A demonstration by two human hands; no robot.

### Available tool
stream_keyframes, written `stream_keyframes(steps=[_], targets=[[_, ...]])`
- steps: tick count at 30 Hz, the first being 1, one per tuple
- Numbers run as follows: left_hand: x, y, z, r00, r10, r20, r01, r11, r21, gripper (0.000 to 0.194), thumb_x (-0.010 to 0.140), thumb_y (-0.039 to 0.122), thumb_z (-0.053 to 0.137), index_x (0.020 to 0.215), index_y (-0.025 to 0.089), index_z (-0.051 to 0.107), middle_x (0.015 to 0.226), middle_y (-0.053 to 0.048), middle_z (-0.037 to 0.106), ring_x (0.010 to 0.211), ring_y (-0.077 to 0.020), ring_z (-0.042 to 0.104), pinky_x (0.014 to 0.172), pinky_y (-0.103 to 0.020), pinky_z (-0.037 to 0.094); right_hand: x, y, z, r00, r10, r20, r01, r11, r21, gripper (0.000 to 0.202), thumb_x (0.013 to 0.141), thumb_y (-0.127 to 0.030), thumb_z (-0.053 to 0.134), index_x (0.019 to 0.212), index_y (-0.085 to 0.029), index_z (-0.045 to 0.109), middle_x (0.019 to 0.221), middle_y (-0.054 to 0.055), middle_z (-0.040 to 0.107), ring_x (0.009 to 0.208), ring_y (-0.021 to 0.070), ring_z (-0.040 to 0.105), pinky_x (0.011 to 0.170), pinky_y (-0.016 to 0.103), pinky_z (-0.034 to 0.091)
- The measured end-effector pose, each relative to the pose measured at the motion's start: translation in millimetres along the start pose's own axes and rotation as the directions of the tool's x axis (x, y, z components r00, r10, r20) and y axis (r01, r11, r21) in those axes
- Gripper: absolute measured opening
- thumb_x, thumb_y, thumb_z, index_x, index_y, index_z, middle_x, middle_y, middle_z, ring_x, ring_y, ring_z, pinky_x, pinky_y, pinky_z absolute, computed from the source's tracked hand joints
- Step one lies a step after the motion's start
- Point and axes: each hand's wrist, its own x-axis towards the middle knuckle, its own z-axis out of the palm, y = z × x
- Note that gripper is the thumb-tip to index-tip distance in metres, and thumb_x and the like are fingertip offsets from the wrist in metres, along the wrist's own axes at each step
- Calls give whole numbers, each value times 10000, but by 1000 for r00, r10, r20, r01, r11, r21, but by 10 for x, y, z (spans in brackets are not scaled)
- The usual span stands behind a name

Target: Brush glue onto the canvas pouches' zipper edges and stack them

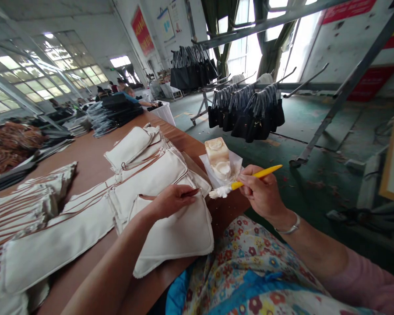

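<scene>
My right hand [261,192] is closed around a brush with a yellow handle [265,171]. White paste coats the brush's bristles [220,191], which sit just right of my left hand. With fingers pressed together, my left hand [174,200] grips the upper edge of a cream bag piece [180,236] near the table's front edge. Behind the brush, a paste-smeared plastic container [216,153] stands on a white sheet [238,162] at the table edge. More cream bag pieces [151,175] lie stacked beyond my left hand.
Rows of cream pieces with brown edges [22,210] cover the brown table [95,151] at left. Dark stacked pieces [118,109] lie farther back. Beyond the table, a metal rack [328,105] carries black bags [249,113]. Other people are in the background.
</scene>
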Motion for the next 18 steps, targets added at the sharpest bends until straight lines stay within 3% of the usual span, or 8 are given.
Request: stream_keyframes(steps=[3,6,9,13,18], targets=[[-77,153,75,995,-28,96,37,994,-99,413,850,555,584,729,160,568,678,38,433,660,-109,408,615,-213,363,15,-29,110,980,-145,135,170,964,-202,177,861,-233,639,690,-194,613,550,-33,505,501,120,436,506,263,340],[-143,253,135,986,-33,163,61,983,-171,423,856,552,587,705,165,508,680,45,363,636,-93,333,571,-208,305,61,-33,183,932,-207,299,305,893,-331,145,866,-205,616,722,-196,624,657,-7,574,579,137,492,554,271,368],[-188,288,196,978,-55,202,99,971,-217,432,850,560,597,706,162,509,674,45,343,629,-90,309,556,-209,281,122,-43,181,911,-245,333,369,844,-390,143,870,-196,611,727,-199,618,669,0,584,608,151,520,597,282,385],[-199,267,268,981,-116,157,149,965,-216,417,835,560,613,777,148,582,661,44,402,618,-94,346,549,-209,303,90,-105,137,926,-253,279,349,857,-381,165,898,-218,599,734,-206,608,666,0,569,594,154,500,590,291,376],[-267,276,369,997,-78,7,78,995,-63,387,838,479,662,672,158,524,618,58,411,591,-87,373,528,-202,295,38,-96,112,899,-246,363,389,830,-401,126,856,-179,633,732,-200,625,672,2,589,594,150,508,585,283,370]])
